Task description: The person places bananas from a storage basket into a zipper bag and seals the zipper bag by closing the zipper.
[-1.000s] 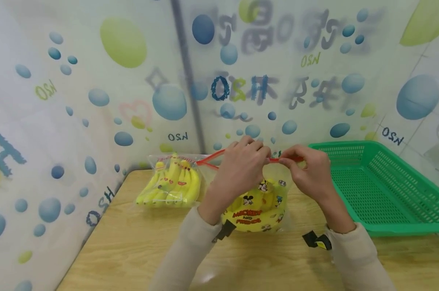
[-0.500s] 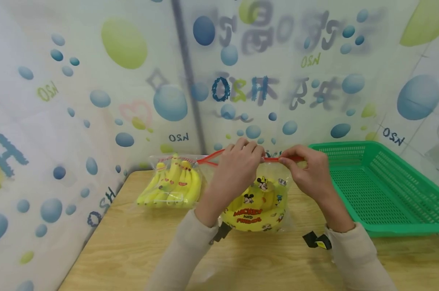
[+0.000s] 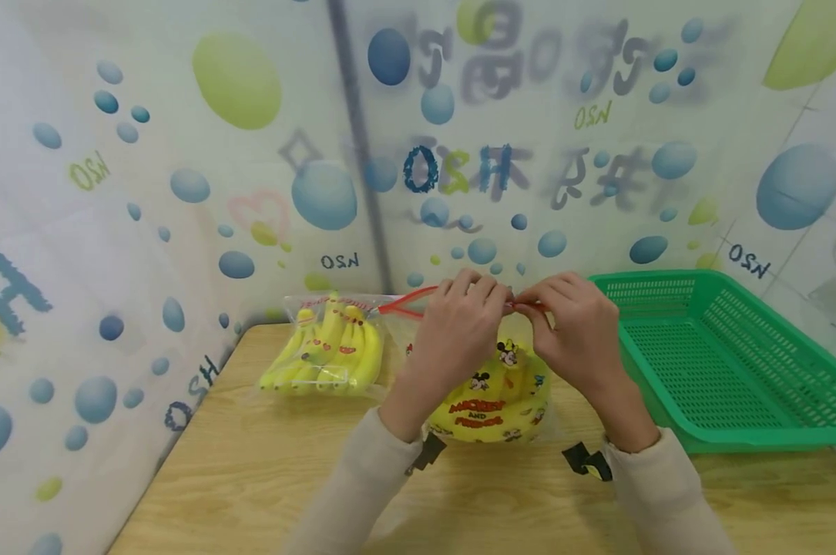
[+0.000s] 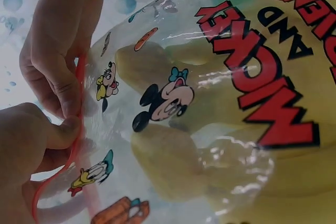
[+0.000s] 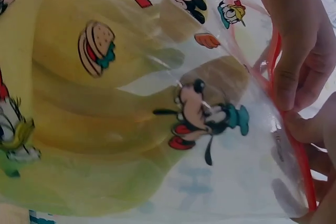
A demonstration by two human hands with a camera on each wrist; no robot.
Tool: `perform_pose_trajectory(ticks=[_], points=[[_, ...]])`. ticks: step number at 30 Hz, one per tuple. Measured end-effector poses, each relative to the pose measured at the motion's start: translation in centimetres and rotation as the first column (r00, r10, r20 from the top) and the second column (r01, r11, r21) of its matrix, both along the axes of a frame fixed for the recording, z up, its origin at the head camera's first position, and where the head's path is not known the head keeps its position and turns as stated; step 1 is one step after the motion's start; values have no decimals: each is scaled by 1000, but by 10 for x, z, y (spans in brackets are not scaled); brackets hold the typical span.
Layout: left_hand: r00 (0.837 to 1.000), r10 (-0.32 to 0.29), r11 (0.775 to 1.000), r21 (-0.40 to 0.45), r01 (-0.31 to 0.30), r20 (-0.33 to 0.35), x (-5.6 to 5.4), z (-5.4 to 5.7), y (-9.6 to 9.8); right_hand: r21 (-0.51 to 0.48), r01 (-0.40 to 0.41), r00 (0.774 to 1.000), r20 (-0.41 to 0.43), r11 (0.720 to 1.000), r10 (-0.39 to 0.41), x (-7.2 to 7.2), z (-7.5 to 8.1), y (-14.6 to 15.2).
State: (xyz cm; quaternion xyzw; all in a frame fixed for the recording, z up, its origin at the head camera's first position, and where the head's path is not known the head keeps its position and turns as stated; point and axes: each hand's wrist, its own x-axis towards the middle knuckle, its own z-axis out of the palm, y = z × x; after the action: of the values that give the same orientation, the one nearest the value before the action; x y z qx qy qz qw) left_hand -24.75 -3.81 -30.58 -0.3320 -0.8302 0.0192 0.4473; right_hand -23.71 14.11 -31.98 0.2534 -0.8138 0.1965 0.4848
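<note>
A clear zip bag [image 3: 483, 393] printed with cartoon figures stands upright on the table, its contents yellow and banana-like. My left hand [image 3: 452, 331] pinches the red zip strip [image 3: 407, 302] along its top. Close against it, my right hand [image 3: 577, 331] pinches the same strip between thumb and fingers. Left of my left hand, the strip's two edges spread apart into a loop. In the left wrist view, bulky shapes show through the bag's film [image 4: 168, 166]. My fingers hide the stretch of strip they hold.
A second clear bag [image 3: 327, 347] with yellow bananas lies at the back left. The green perforated basket [image 3: 757, 439] stands at the right. Behind the wooden table [image 3: 265, 478] rises a patterned curtain [image 3: 445, 92].
My right hand has moved left along the red strip, up to my left hand. My left hand has shifted only slightly. The loop at the strip's left end still gapes.
</note>
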Motion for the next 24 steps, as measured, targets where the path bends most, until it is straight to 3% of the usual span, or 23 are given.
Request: perform_pose_trajectory(ticks=[8,14,24], points=[[999,-23,999,37,21,43,1,0,-2,-60,-30,1000,4,998,30,-3,-4,-1],[997,4,999,53,-8,72,1,0,-9,-60,-35,999,18,998,36,-4,-4,-1],[996,10,997,74,-17,88,1,-3,-10,57,19,999,26,998,-21,5,3,0]])
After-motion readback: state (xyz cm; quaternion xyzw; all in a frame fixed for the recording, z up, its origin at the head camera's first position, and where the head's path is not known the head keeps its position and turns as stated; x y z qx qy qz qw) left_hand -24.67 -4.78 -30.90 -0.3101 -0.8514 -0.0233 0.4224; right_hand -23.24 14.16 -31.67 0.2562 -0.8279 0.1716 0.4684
